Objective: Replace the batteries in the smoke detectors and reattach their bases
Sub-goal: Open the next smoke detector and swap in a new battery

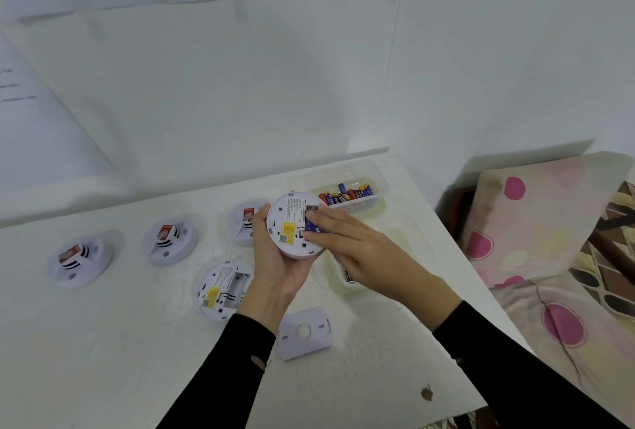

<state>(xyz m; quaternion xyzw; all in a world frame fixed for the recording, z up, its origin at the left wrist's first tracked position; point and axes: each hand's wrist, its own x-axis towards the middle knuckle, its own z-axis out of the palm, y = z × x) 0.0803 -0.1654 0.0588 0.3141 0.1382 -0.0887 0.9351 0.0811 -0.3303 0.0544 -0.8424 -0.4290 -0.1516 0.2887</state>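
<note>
My left hand (pixel 275 257) grips a round white smoke detector (pixel 290 222) from below, its back side with a yellow label facing up. My right hand (pixel 347 243) lies over its right side, fingers on a blue battery (pixel 313 226) at the battery slot. A second detector (pixel 223 289) lies back-up on the table with its battery slot bare. A loose white base plate (pixel 304 332) lies near the front, below my left wrist.
Three more detectors (pixel 79 260) (pixel 170 239) (pixel 244 224) sit face-up in a row to the left. A clear tub of batteries (pixel 347 193) stands at the back right; another clear tub (pixel 343 279) lies under my right hand. The table edge runs diagonally at right, beside a patterned cushion (pixel 536 239).
</note>
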